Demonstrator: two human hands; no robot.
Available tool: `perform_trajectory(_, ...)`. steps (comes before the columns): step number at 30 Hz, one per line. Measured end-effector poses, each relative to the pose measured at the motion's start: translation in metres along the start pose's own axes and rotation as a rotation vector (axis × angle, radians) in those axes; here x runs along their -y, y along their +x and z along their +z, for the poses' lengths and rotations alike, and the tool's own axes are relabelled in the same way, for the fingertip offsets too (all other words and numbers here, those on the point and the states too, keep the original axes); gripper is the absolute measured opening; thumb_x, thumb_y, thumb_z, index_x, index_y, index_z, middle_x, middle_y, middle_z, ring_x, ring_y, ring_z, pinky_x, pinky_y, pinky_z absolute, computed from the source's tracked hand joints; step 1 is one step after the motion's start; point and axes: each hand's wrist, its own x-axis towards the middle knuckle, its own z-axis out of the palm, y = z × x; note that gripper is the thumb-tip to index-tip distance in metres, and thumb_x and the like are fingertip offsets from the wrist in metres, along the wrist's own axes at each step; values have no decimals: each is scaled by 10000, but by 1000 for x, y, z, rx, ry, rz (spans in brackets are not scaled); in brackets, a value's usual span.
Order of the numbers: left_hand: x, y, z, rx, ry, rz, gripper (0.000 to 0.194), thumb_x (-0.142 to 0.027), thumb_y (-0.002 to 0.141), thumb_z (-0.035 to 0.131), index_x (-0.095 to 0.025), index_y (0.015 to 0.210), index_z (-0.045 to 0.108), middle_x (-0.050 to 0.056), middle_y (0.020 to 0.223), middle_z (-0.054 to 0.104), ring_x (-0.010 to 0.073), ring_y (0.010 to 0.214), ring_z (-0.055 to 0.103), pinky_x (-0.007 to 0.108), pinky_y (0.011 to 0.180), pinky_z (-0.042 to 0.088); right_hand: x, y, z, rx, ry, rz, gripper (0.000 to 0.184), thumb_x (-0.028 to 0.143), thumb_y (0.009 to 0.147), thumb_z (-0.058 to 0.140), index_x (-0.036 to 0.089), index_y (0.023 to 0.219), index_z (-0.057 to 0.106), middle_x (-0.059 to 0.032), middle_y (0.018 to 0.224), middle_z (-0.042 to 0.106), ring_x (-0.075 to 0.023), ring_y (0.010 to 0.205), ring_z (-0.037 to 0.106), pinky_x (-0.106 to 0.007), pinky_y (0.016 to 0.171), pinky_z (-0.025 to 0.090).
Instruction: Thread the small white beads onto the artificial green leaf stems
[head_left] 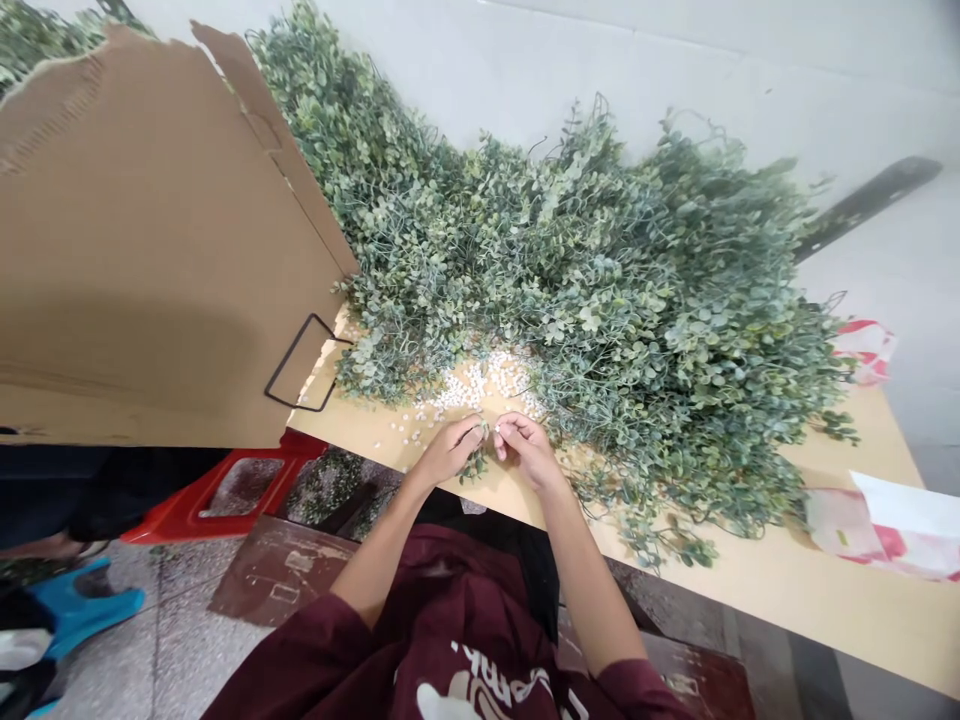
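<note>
left hand [450, 450] and right hand [529, 452] close together just over the near edge of the surface [840, 600], fingertips almost touching: left hand narrowly closed on a small sprig [472, 465] hanging below it, right hand in a tight pinch on what looks like one white bead [496, 427], too small to tell for certain. just beyond the hands, a loose patch of many white beads [472, 385] on the bare surface, a few strays nearer the edge. behind them, a large heap of green leafy sprigs [585, 290] reaching back to the wall [675, 60]. by the look of things, much left: most beads loose, most sprigs heaped, only one sprig in hand. for moving, only a narrow bare strip between heap and near edge; a cardboard sheet [150, 250] with a black wire loop [289, 353] closing off the left side; more open surface at far right beside red-and-white bags [885, 530]; past the near edge, a drop to the tiled floor [187, 640].
</note>
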Motion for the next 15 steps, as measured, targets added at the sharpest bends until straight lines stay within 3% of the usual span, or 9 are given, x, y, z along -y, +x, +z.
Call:
perform_trajectory(6, 3, 0, -1, 51, 64, 17, 401, -423, 969, 398, -156, 675, 455, -36, 569, 381, 102, 557, 392, 231, 566, 304, 0, -1, 2, 1, 27, 24, 199, 350, 776, 731, 182, 827, 636, 38, 581, 577, -69, 463, 477, -204, 502, 361)
perform_trajectory(15, 3, -2, -1, 82, 58, 59, 381, -389, 961, 406, -129, 769, 609, 5, 658, 579, 115, 605, 498, 228, 614, 368, -2, -1, 1, 43, -63, 27, 196, 354, 789, 718, 179, 832, 640, 27, 617, 597, -72, 489, 489, -212, 527, 386)
